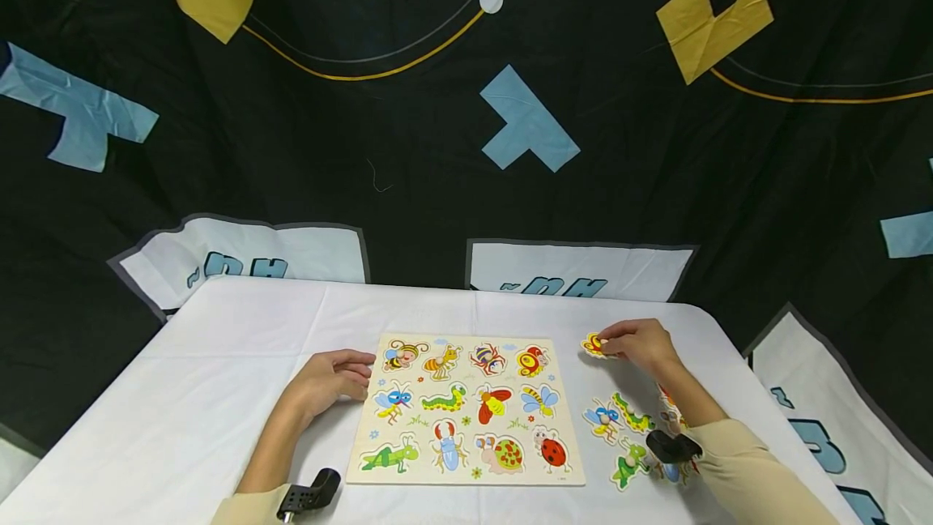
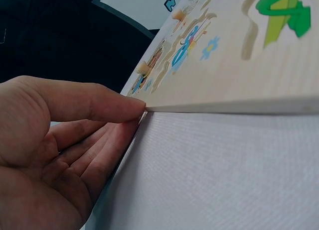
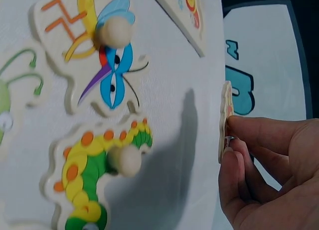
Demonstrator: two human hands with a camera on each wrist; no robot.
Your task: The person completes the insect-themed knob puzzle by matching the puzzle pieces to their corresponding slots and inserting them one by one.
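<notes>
one piece pinched by right fingers, open gap to board; left fingers loose, touching its edge.

The butterfly puzzle piece, yellow with red markings, is pinched between your right hand's thumb and fingers, raised, its printed face toward them. The pale wooden insect puzzle board lies flat, pictures up, its left edge touching your left hand's thumb.

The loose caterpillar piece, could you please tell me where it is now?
In the head view, the loose caterpillar piece lies to the right of the puzzle board, just right of the blue-winged insect piece and beyond the green insect piece.
</notes>
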